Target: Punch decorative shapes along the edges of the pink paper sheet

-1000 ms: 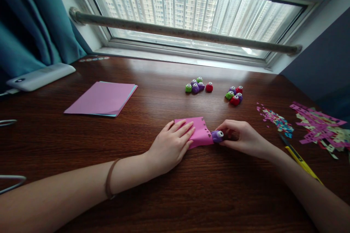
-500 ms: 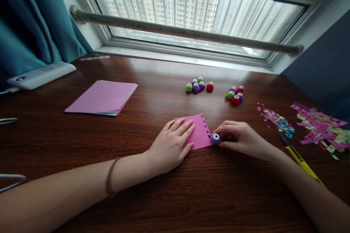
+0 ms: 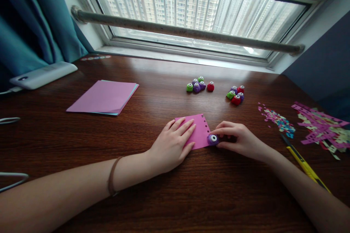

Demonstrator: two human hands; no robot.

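Note:
Flat on the pink paper lies my left hand, its fingers stretched out and pressing the sheet to the table. A row of small punched shapes runs down the paper's right edge. My right hand grips a purple craft punch between thumb and fingers. The punch sits at the lower right edge of the paper, its white top with a dark shape facing up. Part of the paper is hidden under my left hand.
Behind are two clusters of small craft punches in green, purple and red. A stack of coloured paper lies left. To the right are confetti, paper scraps and a yellow utility knife. A white device rests by the curtain.
The purple craft punch in my right hand has shifted slightly left, further onto the paper's edge. My left hand stays on the paper.

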